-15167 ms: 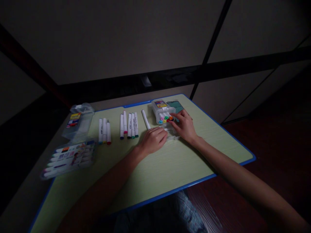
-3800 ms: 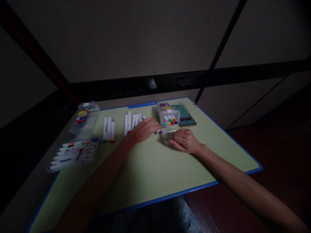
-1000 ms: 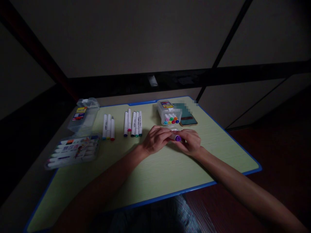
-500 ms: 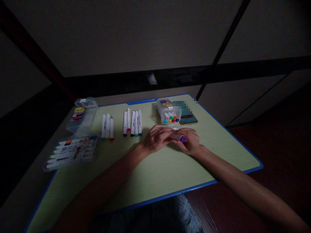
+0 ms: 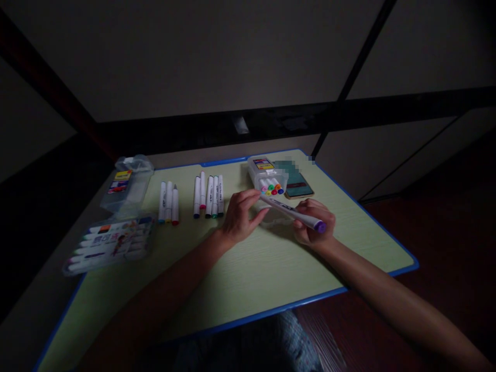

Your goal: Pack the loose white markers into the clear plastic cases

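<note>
A white marker with a purple cap [image 5: 294, 213] is lifted over the green table [image 5: 251, 274], held at both ends. My right hand [image 5: 313, 227] grips the purple end; my left hand [image 5: 241, 216] pinches the far tip with thumb and fingers. Just behind stands a clear open marker box [image 5: 266, 178] with several coloured caps showing. Its clear lid [image 5: 276, 218] lies on the table under the marker.
Two rows of white markers [image 5: 208, 189] [image 5: 168, 202] lie at the back. A clear empty box [image 5: 126, 185] and a flat marker pack [image 5: 110, 245] sit at the left edge. A phone [image 5: 297, 185] lies right of the open box.
The purple-capped marker has come out from between my two close hands: my right hand has drawn back right with it, my left now pinches only the far tip.
</note>
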The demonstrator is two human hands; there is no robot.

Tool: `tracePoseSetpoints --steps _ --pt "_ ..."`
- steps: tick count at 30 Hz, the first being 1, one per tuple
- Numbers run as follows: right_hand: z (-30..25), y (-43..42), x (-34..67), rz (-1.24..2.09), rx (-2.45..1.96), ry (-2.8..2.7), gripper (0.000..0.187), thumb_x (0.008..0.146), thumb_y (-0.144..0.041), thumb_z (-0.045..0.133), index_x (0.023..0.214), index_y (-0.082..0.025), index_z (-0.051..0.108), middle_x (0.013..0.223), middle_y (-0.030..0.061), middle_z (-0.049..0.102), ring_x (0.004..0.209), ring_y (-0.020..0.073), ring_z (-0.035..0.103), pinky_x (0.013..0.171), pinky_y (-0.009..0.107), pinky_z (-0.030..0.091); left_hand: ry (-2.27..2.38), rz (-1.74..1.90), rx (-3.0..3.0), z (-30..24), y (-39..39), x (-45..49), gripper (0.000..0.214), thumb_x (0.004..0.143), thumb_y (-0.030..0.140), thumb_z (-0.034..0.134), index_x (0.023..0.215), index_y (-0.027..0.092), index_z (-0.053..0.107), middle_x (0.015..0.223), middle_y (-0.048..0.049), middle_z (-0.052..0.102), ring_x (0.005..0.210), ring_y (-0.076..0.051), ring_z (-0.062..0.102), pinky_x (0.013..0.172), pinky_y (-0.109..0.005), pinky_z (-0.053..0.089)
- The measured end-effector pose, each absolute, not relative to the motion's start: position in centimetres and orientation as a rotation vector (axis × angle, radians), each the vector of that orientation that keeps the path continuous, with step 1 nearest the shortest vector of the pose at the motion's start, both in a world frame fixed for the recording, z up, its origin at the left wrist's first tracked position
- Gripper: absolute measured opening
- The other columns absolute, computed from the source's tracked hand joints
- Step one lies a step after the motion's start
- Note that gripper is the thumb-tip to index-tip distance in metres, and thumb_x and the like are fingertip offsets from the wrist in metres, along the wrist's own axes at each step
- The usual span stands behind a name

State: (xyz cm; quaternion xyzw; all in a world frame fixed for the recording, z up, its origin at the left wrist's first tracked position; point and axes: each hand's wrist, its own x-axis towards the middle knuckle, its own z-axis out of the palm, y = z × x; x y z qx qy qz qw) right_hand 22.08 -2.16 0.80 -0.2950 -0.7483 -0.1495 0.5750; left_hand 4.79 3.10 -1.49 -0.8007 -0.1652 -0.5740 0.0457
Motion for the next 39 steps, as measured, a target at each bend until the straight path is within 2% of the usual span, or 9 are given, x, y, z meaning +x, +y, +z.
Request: tracePoseSetpoints --steps 5,11,14,18,24,32,39 --pt "0.5 -2.1 22.6 -0.397 -0.671 -1.709 0.018 0.086 -0.038 0.046 0.075 -0.024 0.049 0.055 -0.0016 0.048 0.046 0.0119 0.045 0.043 0.027 0.038 -0.517 -1.677 -2.455 -1.3 3.0 4.8 0.033 0.081 0.023 0.058 0.108 0.019 0.040 0.096 -0.0063 0.059 0.089 -0.018 0.059 0.072 -0.033 0.049" --pt "0.3 -1.8 23.0 -0.499 -0.694 -1.696 0.014 0.086 -0.037 0.046 0.081 -0.024 0.049 0.057 -0.0017 0.048 0.047 0.0124 0.045 0.044 0.028 0.038 -0.459 -1.602 -2.438 -1.3 3.0 4.9 0.026 0.081 0.016 0.057 0.101 0.019 0.041 0.084 -0.0026 0.062 0.077 -0.014 0.061 0.068 -0.030 0.046" --pt "0.3 -1.4 23.1 -0.582 -0.663 -1.677 0.012 0.086 -0.034 0.046 0.092 -0.024 0.049 0.057 -0.0025 0.047 0.047 0.0123 0.045 0.044 0.027 0.038 -0.428 -1.568 -2.454 -1.3 3.0 4.9 0.024 0.081 0.013 0.055 0.099 0.019 0.042 0.082 -0.0025 0.063 0.074 -0.014 0.061 0.067 -0.029 0.046" --pt "0.5 -1.0 23.0 -0.676 -0.631 -1.675 0.021 0.085 -0.030 0.047 0.105 -0.023 0.045 0.059 -0.0037 0.048 0.045 0.0119 0.045 0.043 0.025 0.037 -0.421 -1.537 -2.471 -1.2 3.0 4.8 0.020 0.080 0.010 0.054 0.095 0.017 0.044 0.080 -0.0037 0.064 0.072 -0.014 0.060 0.067 -0.029 0.047" --pt "0.5 -0.9 22.9 -0.658 -0.751 -1.703 0.016 0.084 -0.024 0.044 0.100 -0.023 0.047 0.061 -0.0023 0.051 0.048 0.0126 0.047 0.043 0.025 0.036 -0.402 -1.489 -2.499 -0.9 2.8 4.7 0.016 0.079 0.008 0.051 0.091 0.017 0.045 0.078 -0.0037 0.064 0.069 -0.014 0.060 0.065 -0.029 0.047" --pt "-0.6 -0.1 23.5 -0.587 -0.813 -1.703 0.028 0.080 -0.022 0.052 0.107 -0.023 0.047 0.070 0.0000 0.056 0.056 0.0147 0.053 0.049 0.027 0.041 -0.393 -1.464 -2.512 -0.9 2.8 4.8 0.016 0.079 0.007 0.050 0.091 0.017 0.046 0.078 -0.0044 0.065 0.070 -0.014 0.060 0.065 -0.028 0.047" --pt "-0.7 0.0 23.4 -0.500 -0.859 -1.726 0.026 0.079 -0.022 0.055 0.105 -0.024 0.051 0.075 0.0019 0.060 0.062 0.0160 0.057 0.054 0.029 0.044 -0.378 -1.449 -2.507 -0.9 2.8 4.8 0.015 0.079 0.008 0.048 0.091 0.016 0.048 0.076 -0.0040 0.064 0.070 -0.014 0.061 0.065 -0.028 0.047"
